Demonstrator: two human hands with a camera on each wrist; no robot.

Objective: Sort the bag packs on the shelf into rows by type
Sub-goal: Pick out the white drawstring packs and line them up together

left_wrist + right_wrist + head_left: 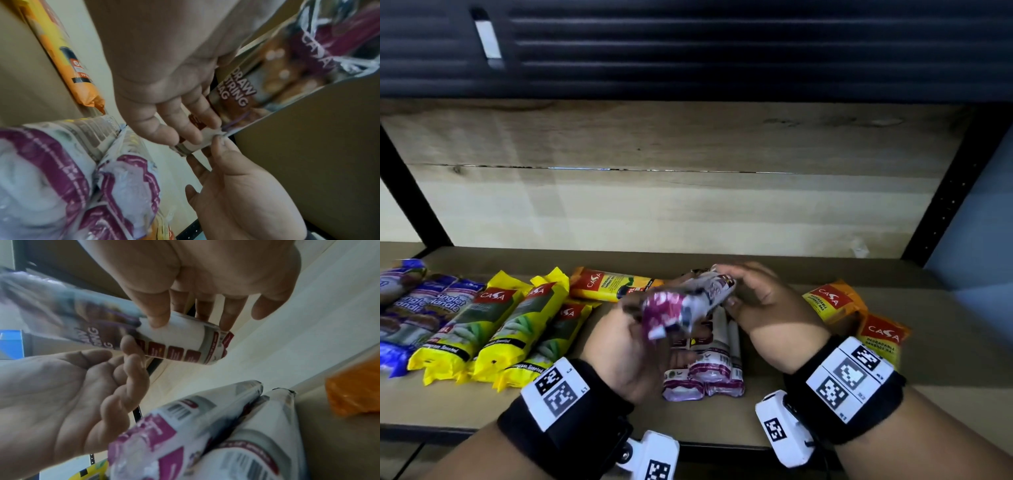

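- we see the purple drawstring pack [685, 303] held up between both hands, above the shelf [774, 421], not resting on it
- right hand [756, 301] pinches the far end of it, thumb and fingers curled round the roll; right wrist view shows fingertips [158, 319] pressing on the white wrap
- left hand [626, 342] cups the near end from below, fingers only loosely curled against it; grip looks light, how firm we cannot tell
- long axis runs from near-left to far-right, tilted, near end lower
- two matching purple packs [709, 373] lie directly beneath the held one, long axes pointing away from us; so we judge the drop spot is straight down, just beside them, both hands about equally near
- yellow packs [493, 329] and blue packs [410, 308] in rows to the left; orange packs [859, 315] on the right, one orange pack [613, 284] behind
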